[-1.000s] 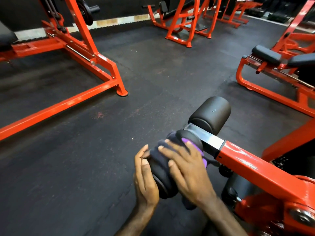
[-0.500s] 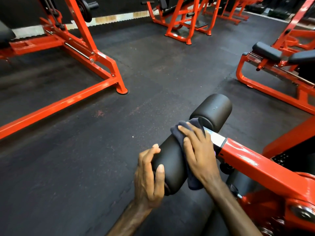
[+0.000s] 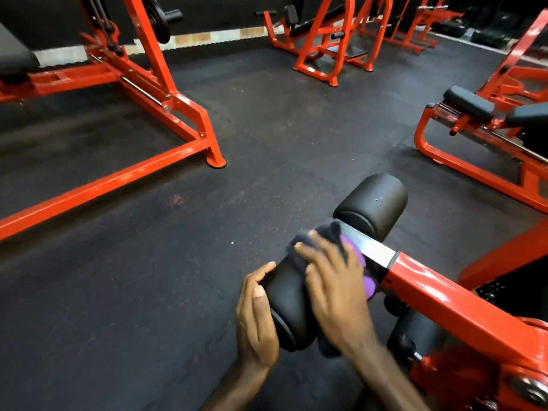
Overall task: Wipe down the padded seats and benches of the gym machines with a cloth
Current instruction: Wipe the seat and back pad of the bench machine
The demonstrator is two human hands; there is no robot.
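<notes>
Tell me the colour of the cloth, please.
The cloth is dark grey with purple parts, seen in the head view.

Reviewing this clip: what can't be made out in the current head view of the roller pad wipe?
- Near roller pad: the stretch under the cloth and right hand is covered.
- Right hand: motion-blurred, so its grip on the cloth is unclear.
- Left hand: it grips the pad's end; the end face behind it is mostly hidden.
- Machine frame: cut off by the right and bottom edges.
</notes>
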